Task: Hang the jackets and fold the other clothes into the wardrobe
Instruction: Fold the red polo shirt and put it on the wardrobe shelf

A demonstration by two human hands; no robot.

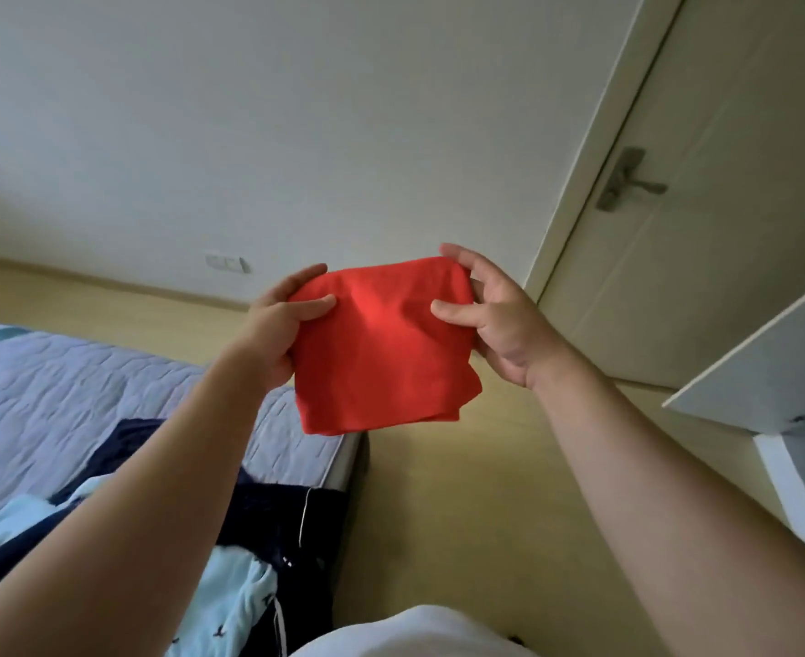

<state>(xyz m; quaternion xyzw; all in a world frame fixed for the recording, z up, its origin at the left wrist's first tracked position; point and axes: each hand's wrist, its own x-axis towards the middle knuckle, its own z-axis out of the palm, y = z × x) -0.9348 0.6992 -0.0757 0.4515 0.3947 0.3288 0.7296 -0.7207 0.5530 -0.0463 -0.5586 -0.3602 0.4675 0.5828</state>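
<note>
The red folded garment (381, 353) is held in the air between both hands, above the corner of the bed (83, 386) and the wooden floor (462, 514). The left hand (279, 331) pinches its left edge, thumb in front and fingers behind; the right hand (495, 324) pinches the upper right corner the same way. On the bed lie a dark navy garment (267, 514) and a light blue patterned garment (234, 604). At the far right a white wardrobe door (765, 362) shows; what the wardrobe holds cannot be seen.
</note>
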